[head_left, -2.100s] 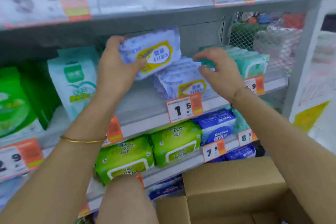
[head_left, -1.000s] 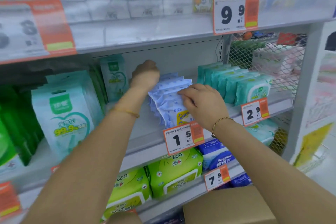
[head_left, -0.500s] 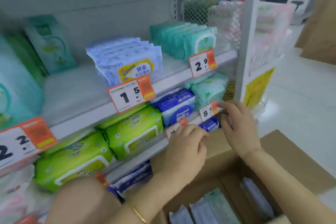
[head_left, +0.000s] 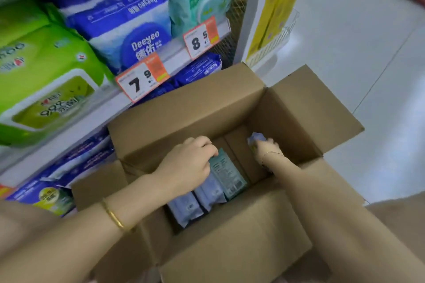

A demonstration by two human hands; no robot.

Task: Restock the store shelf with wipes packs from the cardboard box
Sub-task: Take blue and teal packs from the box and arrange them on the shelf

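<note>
An open cardboard box [head_left: 207,103] stands on the floor against the shelf [head_left: 92,112]. Inside lie pale blue wipes packs [head_left: 208,193] and a teal pack [head_left: 227,174], standing on edge. My left hand [head_left: 188,165] reaches down into the box, its fingers curled over the tops of the blue packs. At the box's far right corner my right hand [head_left: 266,151] grips a pale blue wipes pack [head_left: 255,139], of which only the top end shows.
Green packs [head_left: 46,71], blue Deeyeo packs [head_left: 128,25] and teal packs [head_left: 197,0] fill the shelf, with price tags 7.9 [head_left: 142,79] and 8.5 [head_left: 202,38]. Blue packs [head_left: 57,181] sit on the lowest shelf. White tiled floor [head_left: 368,53] lies to the right.
Both hands left the blue packs set on the upper shelf and came down into the box. My view dropped from the shelf to the box. My right hand took hold of a pack.
</note>
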